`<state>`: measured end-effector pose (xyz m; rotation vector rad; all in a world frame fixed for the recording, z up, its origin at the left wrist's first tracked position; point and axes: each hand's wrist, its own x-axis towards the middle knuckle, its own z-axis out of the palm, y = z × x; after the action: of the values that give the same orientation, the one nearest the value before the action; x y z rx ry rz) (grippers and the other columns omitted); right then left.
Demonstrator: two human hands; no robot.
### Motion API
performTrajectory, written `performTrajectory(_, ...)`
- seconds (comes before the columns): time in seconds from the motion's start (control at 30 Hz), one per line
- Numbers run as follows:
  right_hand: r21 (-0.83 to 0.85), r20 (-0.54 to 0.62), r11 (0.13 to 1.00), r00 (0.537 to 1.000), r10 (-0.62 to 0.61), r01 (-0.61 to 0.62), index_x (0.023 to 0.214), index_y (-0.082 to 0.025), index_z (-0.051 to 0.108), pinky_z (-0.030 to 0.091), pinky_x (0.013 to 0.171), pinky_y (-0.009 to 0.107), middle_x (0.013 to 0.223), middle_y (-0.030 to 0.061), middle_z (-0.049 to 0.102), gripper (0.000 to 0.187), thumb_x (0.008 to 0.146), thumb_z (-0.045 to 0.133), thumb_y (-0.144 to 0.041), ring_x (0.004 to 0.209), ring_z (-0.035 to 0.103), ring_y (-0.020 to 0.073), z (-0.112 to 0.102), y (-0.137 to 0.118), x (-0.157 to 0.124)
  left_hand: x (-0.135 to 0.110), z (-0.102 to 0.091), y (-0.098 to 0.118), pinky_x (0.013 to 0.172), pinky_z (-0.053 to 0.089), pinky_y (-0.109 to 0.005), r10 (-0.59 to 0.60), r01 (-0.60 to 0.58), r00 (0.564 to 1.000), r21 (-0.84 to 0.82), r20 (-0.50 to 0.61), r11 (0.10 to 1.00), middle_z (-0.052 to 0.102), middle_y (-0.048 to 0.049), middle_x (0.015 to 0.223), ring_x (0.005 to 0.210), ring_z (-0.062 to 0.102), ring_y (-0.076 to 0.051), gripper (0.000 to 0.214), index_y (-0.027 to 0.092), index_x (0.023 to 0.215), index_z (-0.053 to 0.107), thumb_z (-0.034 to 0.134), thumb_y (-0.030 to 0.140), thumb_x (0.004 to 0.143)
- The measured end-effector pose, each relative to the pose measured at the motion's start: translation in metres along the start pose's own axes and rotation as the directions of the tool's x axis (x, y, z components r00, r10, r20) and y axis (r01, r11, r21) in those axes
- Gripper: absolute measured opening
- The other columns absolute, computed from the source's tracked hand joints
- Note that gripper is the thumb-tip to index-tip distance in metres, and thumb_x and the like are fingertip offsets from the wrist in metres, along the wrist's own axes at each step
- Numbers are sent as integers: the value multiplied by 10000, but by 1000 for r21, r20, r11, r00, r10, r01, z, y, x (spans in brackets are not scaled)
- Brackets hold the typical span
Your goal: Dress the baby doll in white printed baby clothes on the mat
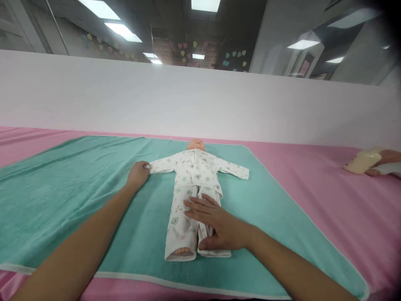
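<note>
A baby doll (196, 144) lies on its back on a teal blanket (134, 234), its head away from me. It wears a white printed top (197, 169) and matching trousers (181, 217), with both sleeves stretched out sideways. My left hand (138, 174) has its fingers closed on the end of the left-side sleeve (163, 165). Across the right trouser leg rests my right hand (219, 223), open with the fingers spread. Toes show inside the left-side trouser cuff; the doll's hands are hidden.
Under the blanket spreads a pink cover (313, 184). A white wall panel (188, 104) with glass above borders the far side. At the right edge, another person's hand (388, 157) holds a pale yellow object (361, 161) resembling a bottle.
</note>
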<state>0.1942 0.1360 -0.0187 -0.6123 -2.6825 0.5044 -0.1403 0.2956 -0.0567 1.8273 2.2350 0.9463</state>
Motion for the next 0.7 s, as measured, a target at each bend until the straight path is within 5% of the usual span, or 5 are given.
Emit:
performTrajectory(0.17, -60, -48, 989, 990, -136, 133, 1341, -260, 423, 83, 1145, 395, 1387, 52, 430, 622, 792, 591, -499, 1329, 326, 179, 3, -12, 0, 1, 2, -1, 896, 425, -334, 22, -22, 999, -7, -37, 1000, 612, -92, 1119, 1047, 550, -252, 284, 157, 1027, 616, 461, 186, 790)
performTrajectory(0.33, -185, -133, 969, 973, -188, 162, 1195, -198, 532, 125, 1139, 350, 1279, 57, 548, 368, 895, 471, -402, 1234, 446, 123, 17, -22, 7, -8, -2, 7, 916, 418, -324, 160, -164, 964, 0, -213, 986, 611, -48, 1092, 1036, 546, -225, 296, 194, 1007, 613, 407, 150, 799)
performTrajectory(0.53, -266, -252, 948, 936, -244, 176, 1096, -197, 558, 190, 1122, 345, 1116, 21, 652, 228, 924, 435, -282, 1156, 509, 108, 46, -30, 3, -47, -12, 31, 959, 398, -295, 311, -309, 926, 43, -215, 950, 616, -29, 1074, 1071, 521, -190, 325, 205, 975, 618, 359, 95, 812)
performTrajectory(0.6, -294, -294, 939, 918, -264, 176, 1061, -201, 566, 234, 1106, 326, 1114, 8, 654, 209, 912, 419, -200, 1123, 532, 96, 54, -34, 0, -73, -20, 45, 972, 396, -295, 415, -420, 891, 14, -184, 907, 621, -33, 1083, 1079, 523, -183, 323, 200, 978, 620, 354, 106, 822)
performTrajectory(0.7, -359, -331, 911, 884, -329, 205, 1028, -205, 577, 305, 1068, 303, 1101, -4, 659, 255, 889, 382, -116, 1109, 543, 90, 62, -43, -3, -119, -37, 69, 979, 405, -324, 605, -618, 780, -44, -157, 785, 635, -51, 1060, 1087, 531, -188, 307, 193, 939, 630, 340, 146, 849)
